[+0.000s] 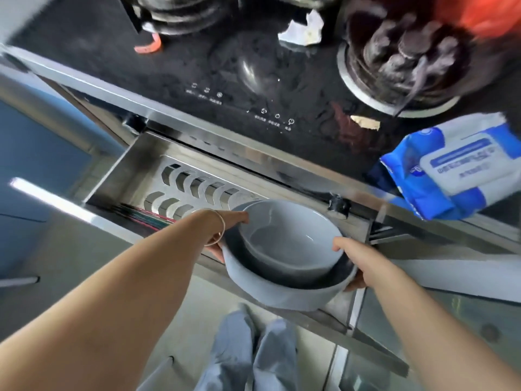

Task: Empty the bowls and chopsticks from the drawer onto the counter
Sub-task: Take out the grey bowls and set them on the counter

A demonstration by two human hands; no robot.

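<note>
Two grey bowls are nested, a smaller bowl (284, 235) inside a wider one (270, 292), and both hang above the right part of the open steel drawer (135, 167). My left hand (225, 230) grips the stack's left rim, with a thin bangle on the wrist. On the right rim, my right hand (352, 261) holds it with the thumb over the edge. Several chopsticks (146, 218) lie along the drawer's front left edge, partly hidden by my left forearm.
A black glass cooktop (253, 80) lies behind the drawer, with two burners (394, 60) and a scrap of white paper (304, 29). A blue pack of wipes (454, 167) lies at the counter's right edge. My legs and the floor show below.
</note>
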